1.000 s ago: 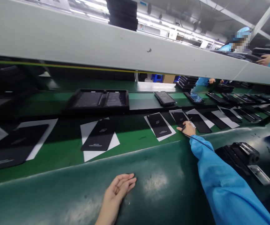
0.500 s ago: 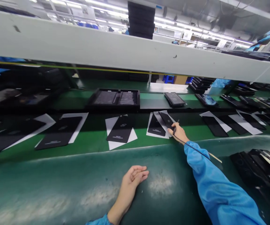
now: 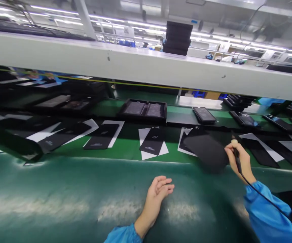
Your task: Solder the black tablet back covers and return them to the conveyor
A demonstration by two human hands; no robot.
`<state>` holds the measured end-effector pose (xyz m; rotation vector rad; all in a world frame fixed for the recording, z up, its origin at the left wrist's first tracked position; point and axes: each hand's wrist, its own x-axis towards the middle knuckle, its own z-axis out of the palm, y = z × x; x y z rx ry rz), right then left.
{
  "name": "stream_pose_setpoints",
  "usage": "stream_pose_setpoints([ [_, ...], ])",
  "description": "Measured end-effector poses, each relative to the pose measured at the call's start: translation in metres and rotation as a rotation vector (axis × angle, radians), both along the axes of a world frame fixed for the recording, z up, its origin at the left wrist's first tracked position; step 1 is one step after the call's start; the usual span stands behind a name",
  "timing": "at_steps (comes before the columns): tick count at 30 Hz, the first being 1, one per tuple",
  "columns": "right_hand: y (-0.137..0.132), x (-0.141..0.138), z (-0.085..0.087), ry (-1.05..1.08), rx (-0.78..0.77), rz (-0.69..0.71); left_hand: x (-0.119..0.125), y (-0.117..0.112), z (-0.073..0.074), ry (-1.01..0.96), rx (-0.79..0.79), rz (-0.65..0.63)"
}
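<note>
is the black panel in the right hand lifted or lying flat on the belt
Lifted: the black panel, blurred, is gripped by the right hand and overlaps the near edge of the belt.

Two hands, left hand [image 3: 158, 193], right hand [image 3: 242, 165]; one twin-pocket black tray [image 3: 143, 109]; one held black panel [image 3: 207, 152]; one corded pen tool [image 3: 237, 159].

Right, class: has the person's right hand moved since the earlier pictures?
Yes. The right hand has drawn back off the green belt toward the near dark bench, bringing a black panel with it.
</note>
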<state>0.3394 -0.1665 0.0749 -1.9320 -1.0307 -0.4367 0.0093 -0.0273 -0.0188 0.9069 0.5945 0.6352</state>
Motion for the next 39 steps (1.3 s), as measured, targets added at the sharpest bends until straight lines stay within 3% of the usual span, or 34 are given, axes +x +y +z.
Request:
stream_pose_setpoints([
  [5,-0.014,-0.052,-0.022,0.145,-0.195,0.389,-0.005,0.009,0.011,0.024,0.05,0.051],
  [11,-0.025,-0.072,-0.029,0.228,-0.272,0.503,-0.008,0.019,0.013,0.175,0.239,0.131],
  [15,-0.022,-0.084,-0.033,0.244,-0.305,0.588,-0.006,0.011,0.018,0.076,0.163,-0.031],
  [23,-0.006,-0.098,-0.046,-0.002,-0.044,0.487,0.001,0.004,0.004,0.067,-0.11,-0.05],
  [26,-0.003,-0.109,-0.049,0.182,0.034,0.49,0.002,0.006,0.007,0.069,-0.158,-0.091],
  [30,0.003,-0.132,-0.055,0.595,0.158,0.466,0.002,0.005,0.014,0.062,-0.166,-0.115],
  [33,0.001,-0.144,-0.058,0.719,0.212,0.456,0.002,0.0,0.014,0.057,-0.154,-0.098],
  [39,-0.007,-0.155,-0.048,0.424,0.128,0.552,0.004,-0.007,0.015,0.07,-0.121,-0.08],
])
